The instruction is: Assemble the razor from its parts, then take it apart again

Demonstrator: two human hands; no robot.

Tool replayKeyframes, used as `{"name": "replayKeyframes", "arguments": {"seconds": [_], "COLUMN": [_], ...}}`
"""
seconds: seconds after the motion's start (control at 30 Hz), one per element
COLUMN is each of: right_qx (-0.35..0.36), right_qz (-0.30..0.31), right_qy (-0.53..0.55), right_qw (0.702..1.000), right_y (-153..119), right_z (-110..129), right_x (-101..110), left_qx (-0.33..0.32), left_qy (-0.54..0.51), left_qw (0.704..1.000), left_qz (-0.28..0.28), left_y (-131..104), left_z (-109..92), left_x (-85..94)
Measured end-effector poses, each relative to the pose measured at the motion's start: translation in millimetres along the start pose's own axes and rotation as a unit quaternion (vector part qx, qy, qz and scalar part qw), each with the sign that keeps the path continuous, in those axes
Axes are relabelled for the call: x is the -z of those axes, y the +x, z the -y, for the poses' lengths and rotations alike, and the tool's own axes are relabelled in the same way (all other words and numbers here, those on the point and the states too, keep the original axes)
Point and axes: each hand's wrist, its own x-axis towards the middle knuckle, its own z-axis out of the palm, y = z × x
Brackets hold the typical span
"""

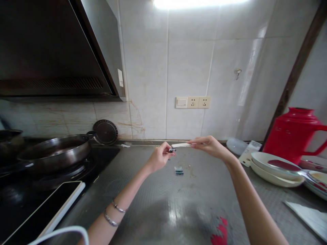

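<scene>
Over the grey metal counter (158, 211), my left hand (159, 157) pinches a small dark and silvery object (172, 150), too small to identify. My right hand (208, 146) grips the right end of a slim white stick-like object (181, 145), held nearly level. Its left end is close beside the small object; whether they touch is unclear. Below the hands, a small clear and teal item (179, 170) lies on the counter.
On the left are a black stove with a steel pan (55, 153) and a phone-like device (44, 212) with a white cable. At right stand a red jug (291, 136) and stacked plates (274, 166). Wall sockets (198, 102) are behind.
</scene>
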Motion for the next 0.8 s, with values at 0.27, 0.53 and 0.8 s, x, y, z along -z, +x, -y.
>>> {"name": "replayKeyframes", "arguments": {"seconds": [0.27, 0.53, 0.8], "right_qx": [0.013, 0.036, 0.030], "right_qz": [0.024, 0.024, -0.016], "right_qy": [-0.002, -0.003, 0.002], "right_qw": [1.000, 0.999, 0.999], "right_y": [0.9, 2.2, 5.0], "right_z": [-3.1, -1.1, -10.2], "right_x": [0.3, -2.8, -5.0], "left_qx": [0.004, 0.004, 0.015], "left_qy": [-0.006, -0.027, -0.037], "left_qw": [1.000, 1.000, 0.999], "left_qz": [0.001, 0.007, 0.007], "left_y": [0.3, 1.1, 0.9], "left_z": [0.5, 3.0, 3.8], "left_x": [1.3, 0.4, -0.6]}}
